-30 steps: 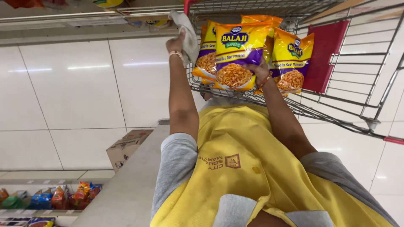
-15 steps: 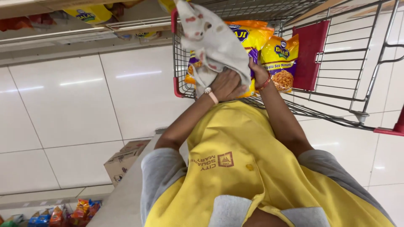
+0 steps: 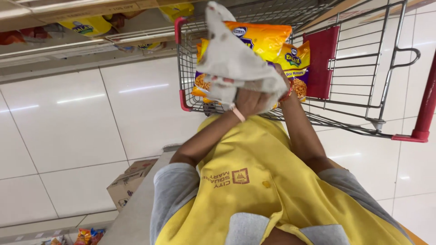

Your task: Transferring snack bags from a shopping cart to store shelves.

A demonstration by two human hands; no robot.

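Yellow and purple snack packets (image 3: pixel 265 43) sit bunched at the upper middle of the frame, and I see them held just over the near rim of a wire shopping cart (image 3: pixel 363 81) with red corner trim. My left hand (image 3: pixel 252 100) is closed around a stained white cloth (image 3: pixel 231 63), which drapes up and over the front of the packets and hides much of them; gripped in a fist like that, the cloth stays bunched against the glossy fronts, as for wiping, I judge. My right hand (image 3: pixel 287 86) is mostly hidden behind the cloth and the left hand, with only the wrist and a red thread band showing, so I cannot tell whether it is open or closed, though its place against the packets suggests it props them from behind. A yellow vest (image 3: pixel 254 181) over grey sleeves fills the lower middle. At the upper left, a store shelf (image 3: pixel 68 38) carries more yellow packets, and a cardboard box (image 3: pixel 129 183) rests on the white tiled floor (image 3: pixel 63 122) at lower left.
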